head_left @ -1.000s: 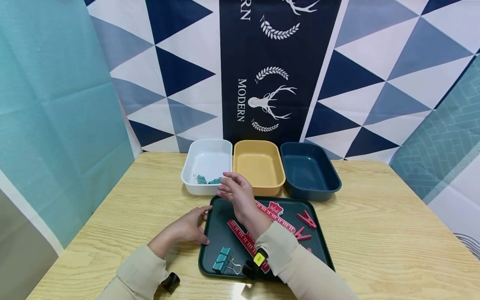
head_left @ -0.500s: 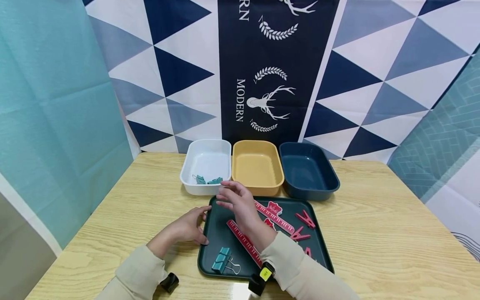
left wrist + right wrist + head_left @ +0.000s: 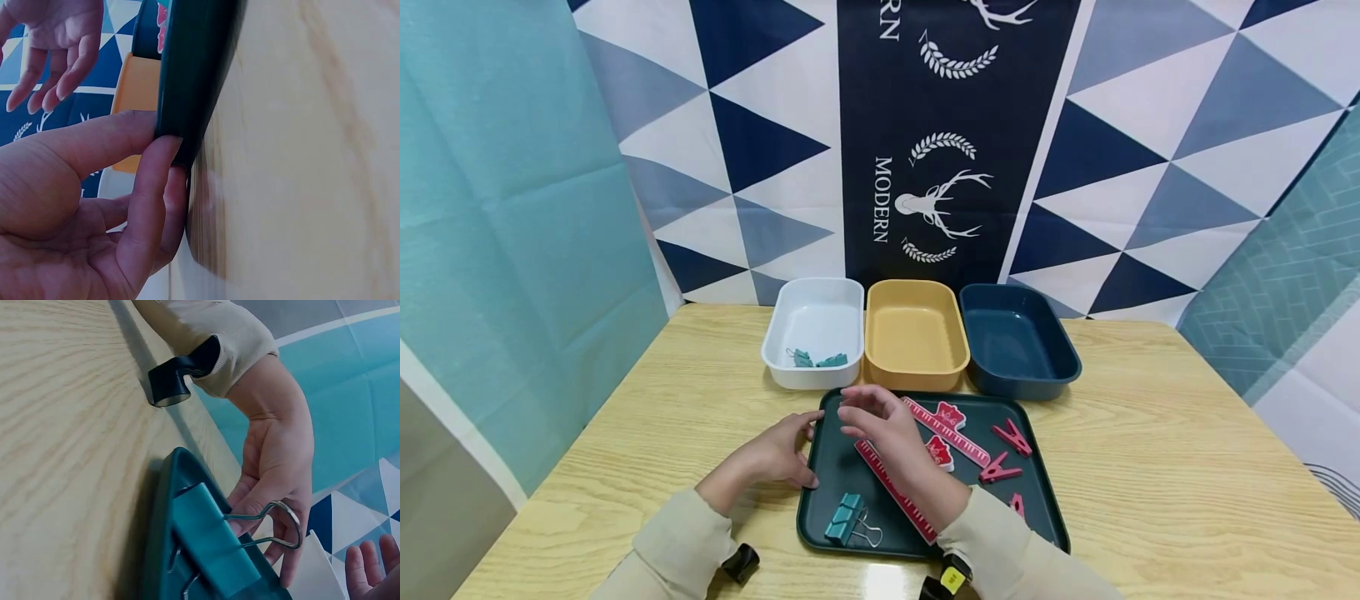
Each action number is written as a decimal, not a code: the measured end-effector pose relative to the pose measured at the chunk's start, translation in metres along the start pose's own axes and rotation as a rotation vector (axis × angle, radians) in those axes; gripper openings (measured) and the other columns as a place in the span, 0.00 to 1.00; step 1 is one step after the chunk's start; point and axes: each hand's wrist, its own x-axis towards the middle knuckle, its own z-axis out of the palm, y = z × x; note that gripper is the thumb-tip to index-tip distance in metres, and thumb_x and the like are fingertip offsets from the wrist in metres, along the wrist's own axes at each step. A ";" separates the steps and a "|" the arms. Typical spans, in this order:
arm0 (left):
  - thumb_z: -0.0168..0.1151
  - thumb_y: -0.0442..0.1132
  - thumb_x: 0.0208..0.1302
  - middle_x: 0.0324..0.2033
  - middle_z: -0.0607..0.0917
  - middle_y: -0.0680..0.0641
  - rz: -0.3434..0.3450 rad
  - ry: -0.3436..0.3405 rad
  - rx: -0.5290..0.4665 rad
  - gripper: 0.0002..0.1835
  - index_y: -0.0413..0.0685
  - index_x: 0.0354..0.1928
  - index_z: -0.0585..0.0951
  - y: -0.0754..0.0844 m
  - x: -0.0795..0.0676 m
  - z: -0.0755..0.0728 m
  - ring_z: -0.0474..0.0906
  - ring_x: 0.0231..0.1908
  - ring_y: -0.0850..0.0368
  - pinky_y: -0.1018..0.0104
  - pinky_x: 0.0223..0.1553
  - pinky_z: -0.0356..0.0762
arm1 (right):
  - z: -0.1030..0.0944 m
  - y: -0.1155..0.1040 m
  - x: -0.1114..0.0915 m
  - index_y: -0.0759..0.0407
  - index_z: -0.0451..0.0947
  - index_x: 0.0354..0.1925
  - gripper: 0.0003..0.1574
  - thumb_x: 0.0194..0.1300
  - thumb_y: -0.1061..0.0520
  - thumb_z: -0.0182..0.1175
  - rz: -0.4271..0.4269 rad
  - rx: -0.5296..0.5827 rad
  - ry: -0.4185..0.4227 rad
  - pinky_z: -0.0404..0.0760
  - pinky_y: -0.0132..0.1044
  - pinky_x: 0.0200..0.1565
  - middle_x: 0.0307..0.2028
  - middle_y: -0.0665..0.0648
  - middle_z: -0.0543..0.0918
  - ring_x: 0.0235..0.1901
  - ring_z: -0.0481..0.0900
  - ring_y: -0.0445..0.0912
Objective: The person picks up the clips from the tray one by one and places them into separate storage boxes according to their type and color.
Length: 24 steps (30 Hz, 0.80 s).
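Observation:
My left hand [image 3: 773, 454] holds the left rim of a dark green tray [image 3: 827, 450], its thumb and fingers at the edge in the left wrist view. Over the upper left of the tray hovers my right hand [image 3: 891, 437], its fingers loosely bent with nothing between them. A large teal binder clip [image 3: 845, 518] lies near the tray's front left corner. Two red clips with long piano-key bars lie on the tray, the far one [image 3: 951, 425] whole in view and the near one [image 3: 880, 467] partly hidden by my right hand. Pink clothespins [image 3: 1012, 437] lie along the right side.
Behind the tray stand a white bin [image 3: 778, 333] with teal binder clips [image 3: 829, 361] inside, a yellow bin [image 3: 917, 333] and a dark blue bin [image 3: 1018, 333]. They sit side by side on the wooden table [image 3: 1150, 450], before a patterned cloth [image 3: 782, 150].
My right hand has drawn back from beside the white bin's front edge to over the tray, uncovering more of the red clips and clothespins. My left hand stays at the rim.

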 end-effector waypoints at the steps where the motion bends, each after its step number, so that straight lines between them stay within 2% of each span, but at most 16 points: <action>1: 0.71 0.20 0.38 0.46 0.66 0.40 -0.003 0.003 0.005 0.52 0.39 0.68 0.57 0.000 0.000 0.000 0.77 0.25 0.54 0.61 0.26 0.81 | -0.001 0.001 -0.001 0.66 0.72 0.51 0.20 0.62 0.60 0.60 0.000 -0.010 -0.005 0.78 0.40 0.48 0.47 0.60 0.74 0.45 0.74 0.48; 10: 0.72 0.20 0.37 0.45 0.65 0.41 0.001 0.007 0.005 0.52 0.39 0.68 0.57 -0.001 0.000 0.001 0.77 0.25 0.54 0.61 0.26 0.81 | -0.004 0.002 -0.012 0.62 0.75 0.51 0.22 0.59 0.57 0.63 -0.024 -0.139 -0.052 0.75 0.37 0.48 0.47 0.60 0.76 0.46 0.73 0.49; 14: 0.71 0.20 0.37 0.45 0.65 0.41 0.000 0.005 0.003 0.52 0.39 0.68 0.57 0.000 0.000 0.001 0.77 0.25 0.54 0.61 0.26 0.81 | -0.006 0.003 -0.017 0.62 0.75 0.51 0.21 0.59 0.58 0.63 -0.039 -0.176 -0.072 0.73 0.38 0.48 0.49 0.61 0.76 0.47 0.73 0.50; 24: 0.71 0.20 0.38 0.47 0.66 0.41 -0.015 0.009 0.024 0.52 0.39 0.68 0.57 0.000 0.001 0.002 0.76 0.25 0.54 0.62 0.26 0.81 | -0.016 0.009 -0.026 0.63 0.75 0.51 0.23 0.57 0.59 0.66 -0.037 -0.292 -0.171 0.73 0.39 0.50 0.48 0.60 0.76 0.50 0.72 0.55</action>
